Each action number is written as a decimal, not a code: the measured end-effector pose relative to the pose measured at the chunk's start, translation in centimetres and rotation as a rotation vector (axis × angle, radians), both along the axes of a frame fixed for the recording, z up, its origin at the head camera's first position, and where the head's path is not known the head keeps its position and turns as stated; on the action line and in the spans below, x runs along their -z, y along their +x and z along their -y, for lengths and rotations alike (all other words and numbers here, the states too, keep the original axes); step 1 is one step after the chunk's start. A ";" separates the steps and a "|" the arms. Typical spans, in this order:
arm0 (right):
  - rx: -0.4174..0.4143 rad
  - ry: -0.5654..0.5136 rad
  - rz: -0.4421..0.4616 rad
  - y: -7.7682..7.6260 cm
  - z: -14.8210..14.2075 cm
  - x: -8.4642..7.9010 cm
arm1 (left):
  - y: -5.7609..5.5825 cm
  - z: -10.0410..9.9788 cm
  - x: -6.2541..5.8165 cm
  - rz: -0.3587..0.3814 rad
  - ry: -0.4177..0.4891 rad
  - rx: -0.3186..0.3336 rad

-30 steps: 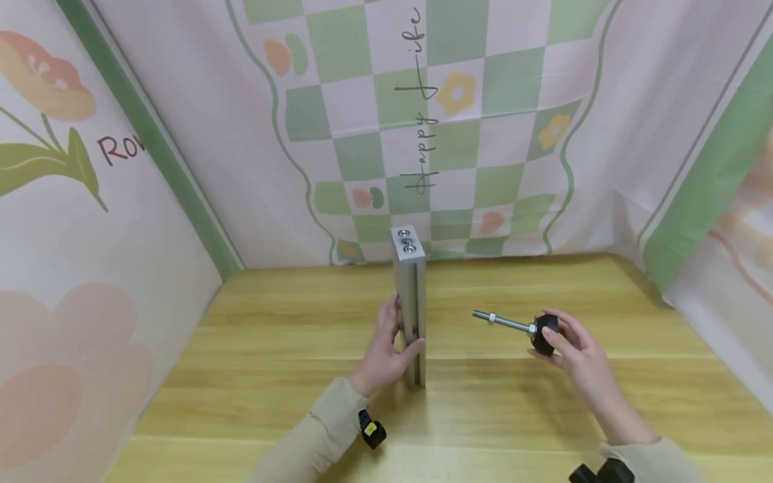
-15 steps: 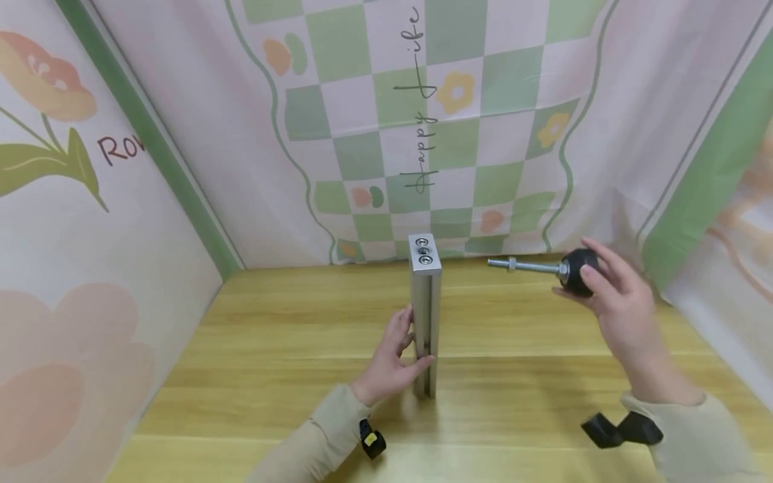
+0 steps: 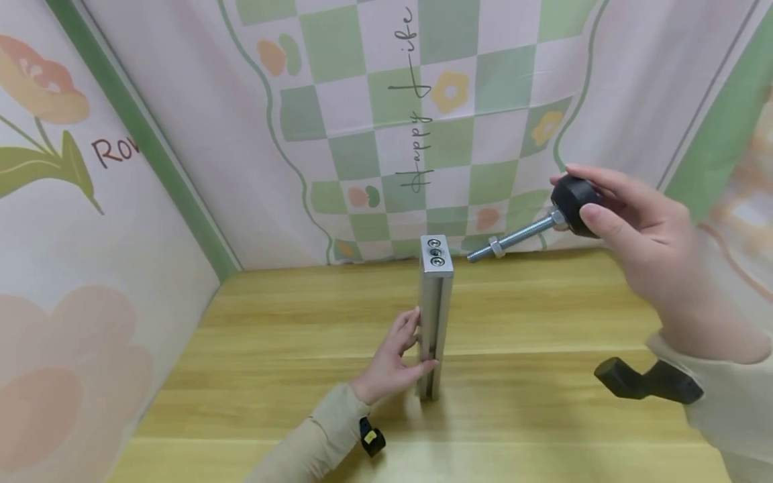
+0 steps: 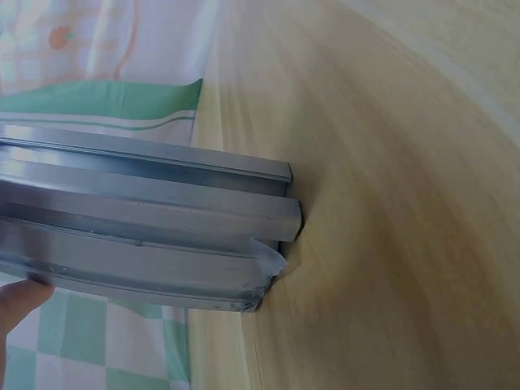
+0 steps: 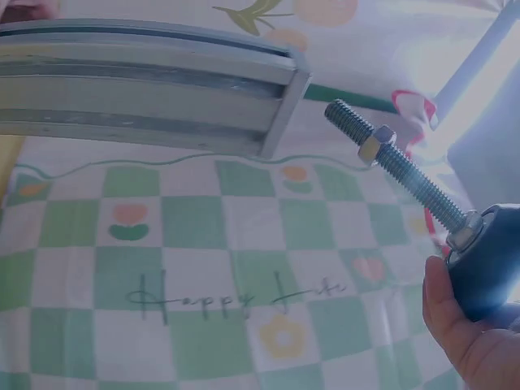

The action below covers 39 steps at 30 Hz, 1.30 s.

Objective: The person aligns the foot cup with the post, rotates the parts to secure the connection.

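My left hand (image 3: pixel 392 365) grips an aluminium profile (image 3: pixel 431 322) upright on the table, thumb on the near side. Its top carries a metal end plate (image 3: pixel 444 272) with two screws and a hole between them. In the left wrist view, the slotted lower end of the profile (image 4: pixel 154 203) meets the wood, with a torn bit of film (image 4: pixel 268 257) at one corner. My right hand (image 3: pixel 655 248) holds a levelling foot by its black base (image 3: pixel 574 201). Its threaded stud (image 5: pixel 418 185), bearing a loose-standing nut (image 5: pixel 377 146), slants down toward the plate, its tip a short gap away.
A wooden table (image 3: pixel 272 322) lies under both hands. Behind it hangs a checked, printed cloth (image 3: pixel 356 157), and another printed cloth (image 3: pixel 54 235) covers the left side. Black camera mounts (image 3: pixel 371 436) are worn on both wrists.
My right hand has risen with the levelling foot, and the stud has tipped from near level to pointing down-left, closer to the plate. The profile and left hand have shifted slightly right.
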State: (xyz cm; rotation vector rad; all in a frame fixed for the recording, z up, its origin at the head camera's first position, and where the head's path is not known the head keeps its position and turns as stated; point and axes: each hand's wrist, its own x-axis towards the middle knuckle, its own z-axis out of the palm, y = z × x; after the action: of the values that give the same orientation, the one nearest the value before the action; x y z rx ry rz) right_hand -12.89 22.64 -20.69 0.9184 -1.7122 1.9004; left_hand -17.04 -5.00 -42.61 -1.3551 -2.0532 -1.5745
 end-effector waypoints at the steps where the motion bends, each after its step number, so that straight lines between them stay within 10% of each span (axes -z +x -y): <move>1: 0.029 0.033 -0.003 0.2 0.1 -0.5 | 0.0 -0.1 -0.2 -0.012 0.006 0.009; 12: 0.149 0.217 -0.053 0.3 2.2 -4.2 | 1.3 -0.3 -2.9 -0.104 0.037 0.061; 20: 0.288 0.426 -0.298 -0.6 4.5 -4.7 | 0.1 -0.1 -0.9 -0.067 0.026 0.062; 39: 0.331 0.603 -0.318 -1.3 7.8 -4.9 | -0.1 0.6 0.3 -0.006 -0.008 0.003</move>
State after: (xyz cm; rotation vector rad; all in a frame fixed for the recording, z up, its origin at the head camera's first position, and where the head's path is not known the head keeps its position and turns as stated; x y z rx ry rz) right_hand -14.16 14.80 -15.78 0.9948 -2.1036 0.9767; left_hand -17.14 -5.59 -42.92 -1.3649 -2.0573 -1.5636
